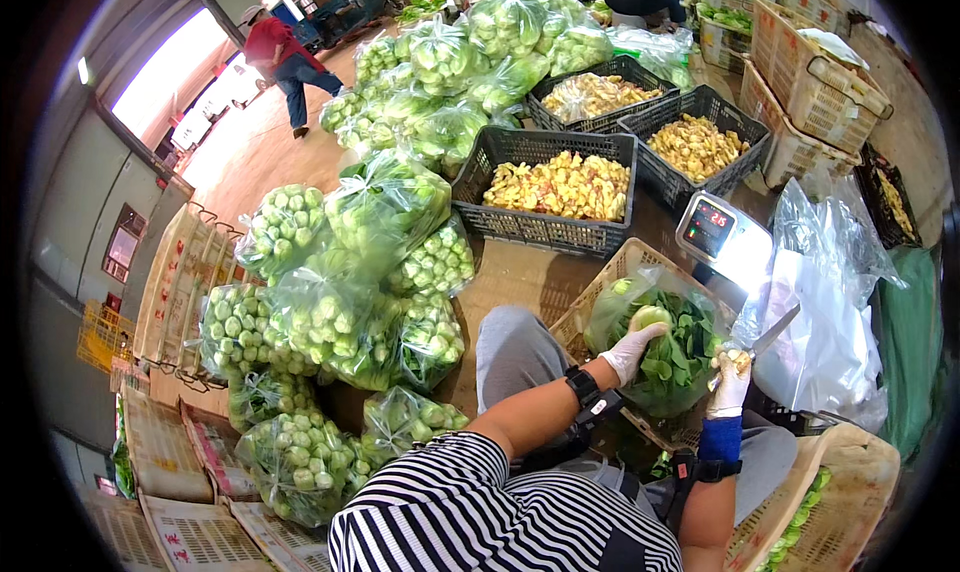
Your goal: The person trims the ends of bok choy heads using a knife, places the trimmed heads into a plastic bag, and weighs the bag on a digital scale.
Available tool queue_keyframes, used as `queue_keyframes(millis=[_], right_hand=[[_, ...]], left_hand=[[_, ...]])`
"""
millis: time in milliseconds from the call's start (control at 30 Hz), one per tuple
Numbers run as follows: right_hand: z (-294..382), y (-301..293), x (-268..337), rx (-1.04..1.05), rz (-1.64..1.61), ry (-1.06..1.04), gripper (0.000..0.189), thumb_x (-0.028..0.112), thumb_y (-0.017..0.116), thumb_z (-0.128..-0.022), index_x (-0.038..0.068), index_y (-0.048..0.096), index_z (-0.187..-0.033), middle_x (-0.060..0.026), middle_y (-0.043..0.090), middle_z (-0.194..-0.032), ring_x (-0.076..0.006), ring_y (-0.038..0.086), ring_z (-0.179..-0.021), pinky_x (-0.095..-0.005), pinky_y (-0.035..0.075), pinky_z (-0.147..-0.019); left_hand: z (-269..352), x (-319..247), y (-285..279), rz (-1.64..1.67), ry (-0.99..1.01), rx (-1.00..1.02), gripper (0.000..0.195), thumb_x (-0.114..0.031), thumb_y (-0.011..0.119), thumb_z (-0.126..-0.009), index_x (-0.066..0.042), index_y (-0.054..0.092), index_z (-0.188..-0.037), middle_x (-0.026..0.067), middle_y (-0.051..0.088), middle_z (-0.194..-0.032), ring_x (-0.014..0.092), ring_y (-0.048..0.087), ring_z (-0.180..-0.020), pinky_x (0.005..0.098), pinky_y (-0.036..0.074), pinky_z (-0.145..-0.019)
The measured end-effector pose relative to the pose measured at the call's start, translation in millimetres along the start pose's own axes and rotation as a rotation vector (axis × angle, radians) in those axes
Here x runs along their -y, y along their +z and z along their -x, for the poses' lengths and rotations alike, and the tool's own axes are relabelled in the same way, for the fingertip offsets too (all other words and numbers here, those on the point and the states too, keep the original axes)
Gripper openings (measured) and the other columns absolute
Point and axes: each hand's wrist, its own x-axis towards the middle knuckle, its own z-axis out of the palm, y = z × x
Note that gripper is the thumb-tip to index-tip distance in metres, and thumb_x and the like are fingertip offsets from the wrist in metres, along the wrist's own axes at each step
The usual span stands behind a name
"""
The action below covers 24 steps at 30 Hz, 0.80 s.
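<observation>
My left hand (636, 350), in a white glove, grips a head of bok choy (649, 317) by its pale base. Dark green bok choy leaves (684, 358) spread beneath it in an open clear plastic bag (609, 313). That bag sits inside a beige plastic crate (576, 330) between my knees. To the right, my gloved right hand (729, 386) is closed around a knife (777, 332), its blade angled up and away to the right. Something pale yellow shows at the fingers of this hand, too small to identify.
A lit digital scale (724, 240) stands beyond the crate, beside a pile of clear bags (821, 324). Black crates (544, 230) hold yellowish trimmings. Tied bags of bok choy (330, 309) crowd the left. Another beige crate (847, 489) sits at my right. A person (289, 61) walks behind.
</observation>
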Motion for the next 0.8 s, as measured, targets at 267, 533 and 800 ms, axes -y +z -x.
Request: queue_keyframes(millis=[267,533,800], right_hand=[[16,12,36,-0.225,0.627,-0.779,0.029,0.019,0.061,-0.091,0.003,0.051,-0.113,-0.0053,0.054,-0.100,-0.0123,0.051,-0.088,-0.0245,0.043,-0.078],[50,18,35,0.195,0.022,-0.135,0.040,0.035,0.051,-0.096,0.005,0.047,-0.123,0.0007,0.052,-0.089,-0.0062,0.046,-0.071,-0.0179,0.039,-0.061],[99,69,44,0.286,0.167,-0.196,0.017,0.008,0.060,-0.090,0.004,0.050,-0.102,-0.0072,0.061,-0.092,-0.0158,0.061,-0.082,-0.0271,0.049,-0.076]], left_hand=[[12,15,-21,-0.147,0.217,0.046,0.084,-0.012,0.066,-0.083,-0.018,0.011,-0.147,0.0051,0.045,-0.126,0.017,0.046,-0.115,0.0327,0.041,-0.097],[87,6,13,0.010,-0.186,0.769,0.079,-0.033,0.071,-0.077,-0.006,0.033,-0.140,0.0121,0.051,-0.129,0.024,0.052,-0.117,0.0383,0.043,-0.100],[112,-5,-10,-0.337,0.131,0.785,0.080,-0.035,0.077,-0.069,-0.004,0.042,-0.134,0.0068,0.053,-0.125,0.017,0.051,-0.112,0.0337,0.040,-0.098]])
